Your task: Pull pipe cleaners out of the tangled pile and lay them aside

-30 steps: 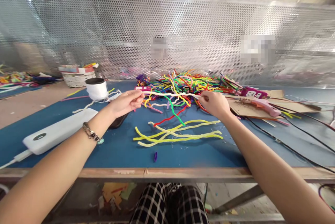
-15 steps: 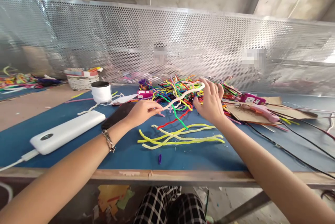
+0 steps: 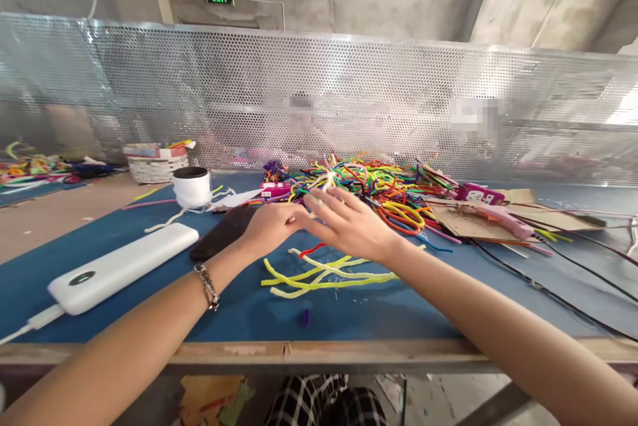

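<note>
My left hand [image 3: 273, 226] is closed in a pinch on a whitish pipe cleaner [image 3: 327, 180]; most of the stem is hidden behind my fingers, and a pale part shows above them. My right hand [image 3: 351, 223] lies across the left fingertips, its fingers stretched out and slightly apart. Below the hands, several yellow and pale-yellow pipe cleaners [image 3: 329, 284] lie loosely crossed on the blue table top [image 3: 224, 316]. A red pipe cleaner [image 3: 312, 250] peeks out under my right hand. Behind is a large heap of mixed-colour pipe cleaners [image 3: 399, 190].
At left are a white power bank [image 3: 127, 266], a dark flat object [image 3: 219, 236], a white cup-like container [image 3: 192, 190] and a basket [image 3: 157, 163]. A pink glue gun [image 3: 503, 218] rests on cardboard [image 3: 458, 223] at right, near black cables [image 3: 533, 283]. A perforated metal screen [image 3: 379, 94] stands behind.
My right hand has moved left and down from the pale pipe cleaner's far end to my left fingertips, its fingers flattening. The stem, earlier stretched between both hands, is now mostly hidden.
</note>
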Tool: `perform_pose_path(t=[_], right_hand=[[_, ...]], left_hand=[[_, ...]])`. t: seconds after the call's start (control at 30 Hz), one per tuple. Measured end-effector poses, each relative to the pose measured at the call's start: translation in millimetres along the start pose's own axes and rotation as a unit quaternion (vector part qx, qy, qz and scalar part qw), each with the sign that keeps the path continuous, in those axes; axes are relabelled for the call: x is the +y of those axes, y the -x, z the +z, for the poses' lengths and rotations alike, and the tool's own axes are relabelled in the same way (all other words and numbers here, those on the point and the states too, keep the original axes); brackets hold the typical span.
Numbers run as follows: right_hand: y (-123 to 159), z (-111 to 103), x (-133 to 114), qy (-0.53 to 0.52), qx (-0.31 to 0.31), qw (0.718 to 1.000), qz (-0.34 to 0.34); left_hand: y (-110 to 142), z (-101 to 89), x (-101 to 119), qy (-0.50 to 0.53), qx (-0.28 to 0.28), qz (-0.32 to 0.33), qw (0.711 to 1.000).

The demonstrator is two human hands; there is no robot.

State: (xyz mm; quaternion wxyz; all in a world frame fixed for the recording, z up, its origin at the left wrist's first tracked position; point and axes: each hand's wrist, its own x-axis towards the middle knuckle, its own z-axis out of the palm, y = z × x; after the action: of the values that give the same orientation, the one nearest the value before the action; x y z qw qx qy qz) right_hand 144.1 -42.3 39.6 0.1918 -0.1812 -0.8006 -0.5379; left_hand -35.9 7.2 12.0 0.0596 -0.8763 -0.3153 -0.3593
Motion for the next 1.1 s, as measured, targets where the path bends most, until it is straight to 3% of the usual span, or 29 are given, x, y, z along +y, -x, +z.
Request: perform_pose_path(t=[0.07,0.13,0.33,0.57,0.8,0.93,1.1], right_hand=[[3.2,9.8,-10.1,0.001,0.007,1.000,-0.012],[4.7,13.6,-14.5,-0.015,-0.003,1.000,0.027],[8.2,5.7,-13.7,-0.062,-0.035,0.991,0.115],[11.4,5.9,-17.2,-0.105,-0.112,0.976,0.154],[10.7,4.7,-17.3,-0.117,-0.135,0.965,0.193],[10.9,1.3,-15.1,-0.143,-0.163,0.956,0.199],[8.2,-3.6,-13.5,-0.187,-0.223,0.934,0.209]], left_hand=[[1.1,0.1,0.8,-0.014,0.007,0.039,0.999],[2.2,0.7,1.7,-0.031,0.015,0.073,0.997],[3.3,3.0,11.7,-0.048,0.082,0.141,0.985],[3.6,1.7,20.0,-0.105,0.108,0.120,0.981],[4.3,-0.2,16.8,-0.222,0.149,0.151,0.952],[4.2,2.1,17.5,-0.242,0.146,0.159,0.946],[4.2,6.1,18.6,-0.213,0.120,0.143,0.959]])
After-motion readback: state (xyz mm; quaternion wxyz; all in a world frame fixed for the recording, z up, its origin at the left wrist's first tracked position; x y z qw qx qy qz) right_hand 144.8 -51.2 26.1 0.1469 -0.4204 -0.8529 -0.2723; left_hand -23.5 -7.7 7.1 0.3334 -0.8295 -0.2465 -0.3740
